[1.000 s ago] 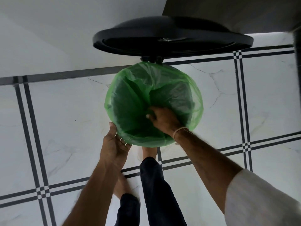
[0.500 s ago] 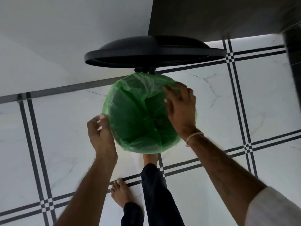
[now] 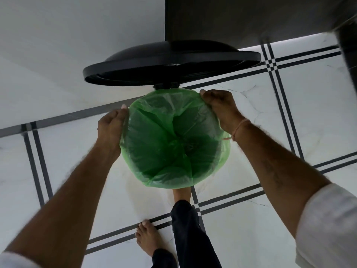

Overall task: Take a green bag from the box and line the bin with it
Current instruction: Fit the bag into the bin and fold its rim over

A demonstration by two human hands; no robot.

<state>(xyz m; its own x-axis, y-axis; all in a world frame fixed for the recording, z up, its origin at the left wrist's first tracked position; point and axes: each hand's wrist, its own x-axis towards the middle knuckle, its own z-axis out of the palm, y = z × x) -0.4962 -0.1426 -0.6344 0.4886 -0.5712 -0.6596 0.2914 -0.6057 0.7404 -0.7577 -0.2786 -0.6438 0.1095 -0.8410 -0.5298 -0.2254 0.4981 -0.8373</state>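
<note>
A thin green bag (image 3: 170, 144) lines a round pedal bin on the floor; its mouth is folded over the whole rim, so the bin body is hidden under it. The bin's black lid (image 3: 170, 64) stands raised behind. My left hand (image 3: 111, 126) grips the bag's folded edge on the left side of the rim. My right hand (image 3: 222, 107) grips the edge at the upper right of the rim. The box of bags is out of view.
White marble floor tiles with dark double stripes (image 3: 280, 105) lie all around. A white wall (image 3: 58, 45) rises behind the bin, with a dark cabinet (image 3: 231, 18) at the upper right. One bare foot (image 3: 147, 240) stands near the bin; the other (image 3: 181, 194) is at the bin's base.
My right hand came out of the bag's inside and moved to the upper right rim. My left hand slid from the lower left rim up the left side.
</note>
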